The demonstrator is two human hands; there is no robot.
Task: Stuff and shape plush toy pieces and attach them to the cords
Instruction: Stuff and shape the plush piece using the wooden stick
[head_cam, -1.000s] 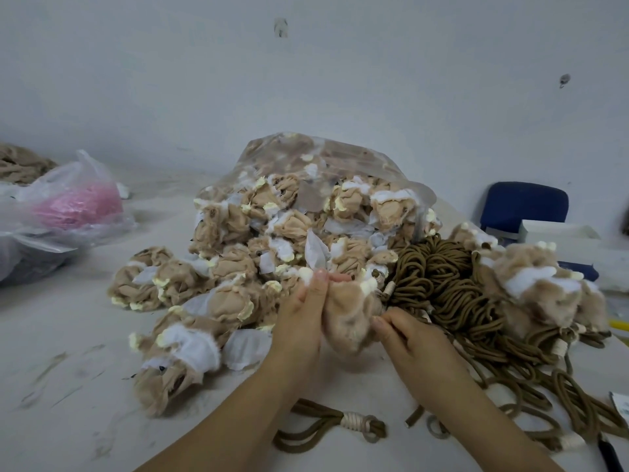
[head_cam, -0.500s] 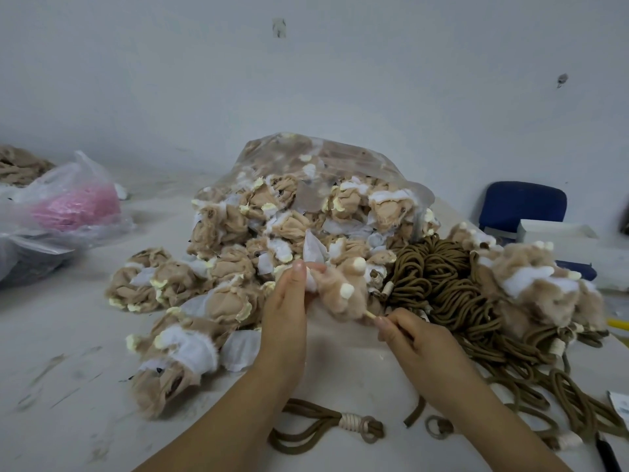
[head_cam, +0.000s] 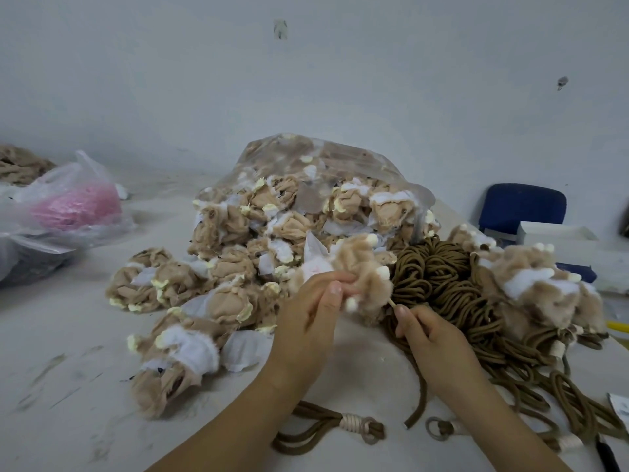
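Tabletop [head_cam: 68,386]; left hand [head_cam: 306,328] grips plush piece [head_cam: 360,274]; right hand [head_cam: 432,338] pinches stick [head_cam: 392,303].

My left hand [head_cam: 306,325] pinches a fluffy tan plush toy piece [head_cam: 360,270] above the white counter [head_cam: 68,386]; my right hand [head_cam: 432,342] holds a thin wooden stick [head_cam: 392,304] against it, near coiled brown cords [head_cam: 439,277].

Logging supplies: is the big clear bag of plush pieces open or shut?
Open: the clear bag gapes, plush pieces spilling onto the table.

Dark bag [head_cam: 23,264] cropped at left edge
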